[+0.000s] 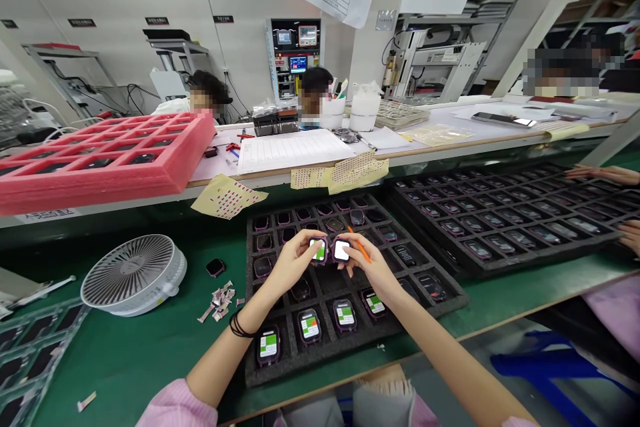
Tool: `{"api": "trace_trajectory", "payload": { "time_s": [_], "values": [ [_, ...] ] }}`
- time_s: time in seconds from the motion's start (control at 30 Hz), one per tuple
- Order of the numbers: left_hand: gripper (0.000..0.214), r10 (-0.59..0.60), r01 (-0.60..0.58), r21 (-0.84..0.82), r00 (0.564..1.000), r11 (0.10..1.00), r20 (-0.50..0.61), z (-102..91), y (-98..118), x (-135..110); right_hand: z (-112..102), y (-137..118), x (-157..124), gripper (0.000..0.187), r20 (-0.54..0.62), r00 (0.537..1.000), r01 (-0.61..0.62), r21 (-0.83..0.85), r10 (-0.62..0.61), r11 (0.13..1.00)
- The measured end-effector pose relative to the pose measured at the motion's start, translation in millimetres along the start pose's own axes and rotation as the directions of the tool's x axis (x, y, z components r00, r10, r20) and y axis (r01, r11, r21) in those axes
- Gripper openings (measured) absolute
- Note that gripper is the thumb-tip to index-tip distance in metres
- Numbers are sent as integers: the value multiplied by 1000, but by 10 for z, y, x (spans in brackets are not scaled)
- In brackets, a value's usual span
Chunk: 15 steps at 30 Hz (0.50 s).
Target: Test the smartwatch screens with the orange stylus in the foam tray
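Observation:
My left hand (299,251) grips a smartwatch body (319,251) whose lit screen is white and green. Beside it, my right hand (364,259) holds a second watch body (342,251) with a white screen, and an orange stick-like tool (361,245) lies along that hand's fingers. Both watches are close together above a black foam tray (327,290). Within the tray's near row sit lit watches (310,325) showing green and white screens; the ones farther back are dark.
A grey round fan (134,273) stands to the left, near a loose watch (216,267) and small strips (219,301). More black trays (480,213) lie right, where another person's hands (627,233) reach in. A red foam tray (110,153) overhangs the shelf.

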<state>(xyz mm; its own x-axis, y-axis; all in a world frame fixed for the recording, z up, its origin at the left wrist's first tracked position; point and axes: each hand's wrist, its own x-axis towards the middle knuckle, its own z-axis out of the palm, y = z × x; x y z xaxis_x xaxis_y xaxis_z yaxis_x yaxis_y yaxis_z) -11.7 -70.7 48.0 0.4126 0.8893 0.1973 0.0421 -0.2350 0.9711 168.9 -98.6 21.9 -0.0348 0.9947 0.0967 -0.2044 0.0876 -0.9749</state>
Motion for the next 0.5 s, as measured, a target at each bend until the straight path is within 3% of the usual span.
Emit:
{"api": "trace_trajectory", "payload": {
  "time_s": [0.5],
  "values": [
    [29, 15, -14, 17, 999, 1000, -35, -22, 35, 0, 15, -17, 6, 35, 11, 1000, -1, 22, 1, 1000]
  ]
}}
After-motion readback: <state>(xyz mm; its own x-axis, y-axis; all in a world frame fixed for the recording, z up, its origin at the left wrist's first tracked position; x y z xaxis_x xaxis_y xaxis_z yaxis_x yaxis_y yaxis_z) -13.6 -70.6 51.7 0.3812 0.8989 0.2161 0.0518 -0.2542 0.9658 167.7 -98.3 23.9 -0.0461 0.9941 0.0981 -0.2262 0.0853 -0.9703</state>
